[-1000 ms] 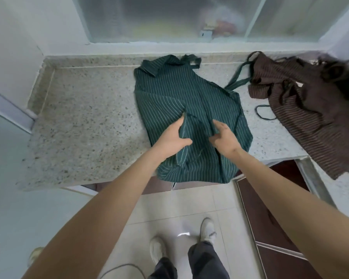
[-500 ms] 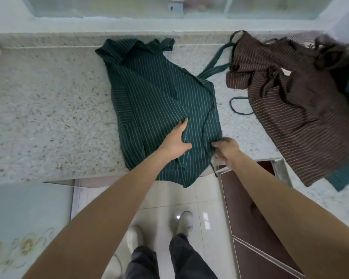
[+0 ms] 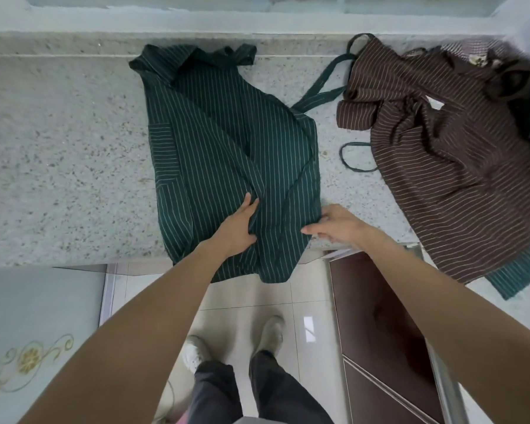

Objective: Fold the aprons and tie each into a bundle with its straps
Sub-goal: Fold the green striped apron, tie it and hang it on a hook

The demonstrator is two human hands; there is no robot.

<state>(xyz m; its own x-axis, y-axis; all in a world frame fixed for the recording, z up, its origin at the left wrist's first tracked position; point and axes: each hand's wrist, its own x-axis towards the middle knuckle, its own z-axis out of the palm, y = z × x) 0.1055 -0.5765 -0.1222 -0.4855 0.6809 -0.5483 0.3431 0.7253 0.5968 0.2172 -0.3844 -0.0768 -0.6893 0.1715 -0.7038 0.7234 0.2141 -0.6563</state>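
A dark green striped apron (image 3: 227, 142) lies folded lengthwise on the speckled stone counter (image 3: 68, 154), its lower end hanging over the front edge. My left hand (image 3: 237, 229) rests on its lower middle and holds a fold of the cloth between thumb and fingers. My right hand (image 3: 335, 226) lies at the apron's lower right edge with fingers spread, thumb on the cloth. A green strap (image 3: 318, 90) runs from the apron's right side toward a crumpled brown striped apron (image 3: 441, 148).
A thin strap loop (image 3: 354, 157) lies between the two aprons. Another green striped cloth (image 3: 508, 283) sticks out under the brown apron. Brown cabinet doors (image 3: 380, 332) stand below the counter at the right. The window sill (image 3: 257, 22) runs behind.
My right hand went from the apron's middle to its lower right edge, gripped there, then spread out. My left hand stayed on the fold. The view tilted down.
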